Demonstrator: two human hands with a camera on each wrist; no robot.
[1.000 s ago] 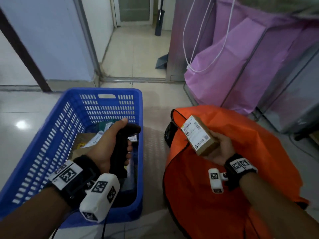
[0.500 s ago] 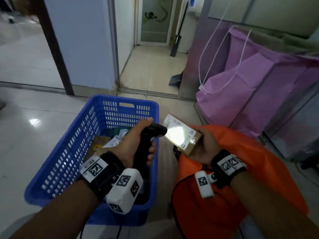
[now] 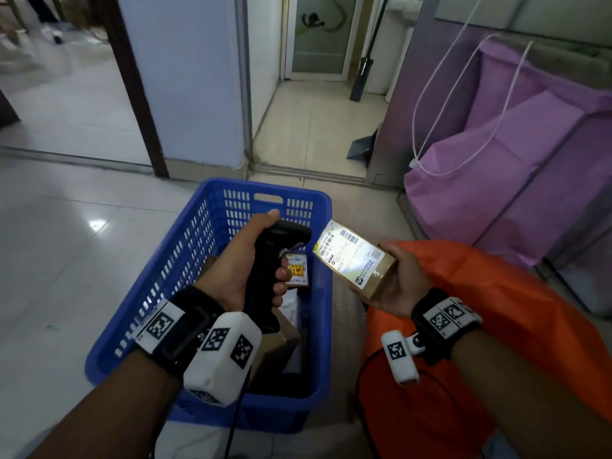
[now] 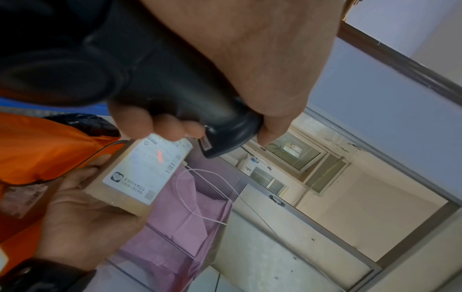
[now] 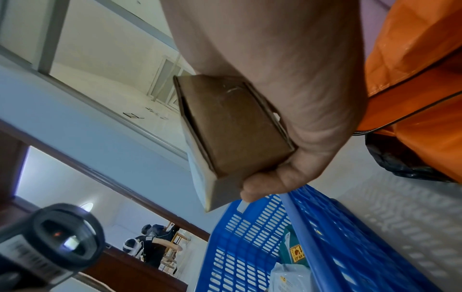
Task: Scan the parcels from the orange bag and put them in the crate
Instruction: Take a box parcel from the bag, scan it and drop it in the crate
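Note:
My left hand [image 3: 245, 270] grips a black handheld scanner [image 3: 270, 266] above the blue crate [image 3: 165, 279]. Its head points right at a small cardboard parcel [image 3: 356, 260] that my right hand [image 3: 394, 283] holds between the crate and the orange bag [image 3: 496, 326]. The parcel's white label faces the scanner and is lit bright. The left wrist view shows a red scan mark on the label [image 4: 150, 168]. In the right wrist view my thumb and palm clasp the parcel [image 5: 235, 126], and the scanner's lens [image 5: 67, 237] glows. Several parcels [image 3: 296, 271] lie in the crate.
A purple fabric bag with white cord [image 3: 516, 154] stands at the right against grey cabinets. A blue wall pillar [image 3: 185, 77] and an open doorway [image 3: 318, 104] lie beyond the crate. Glossy white floor [image 3: 66, 243] spreads to the left. A person [image 5: 152, 243] stands far off.
My right hand has brought the parcel left from over the orange bag to the scanner's head, and the scan light now falls on its label. The view has tilted up.

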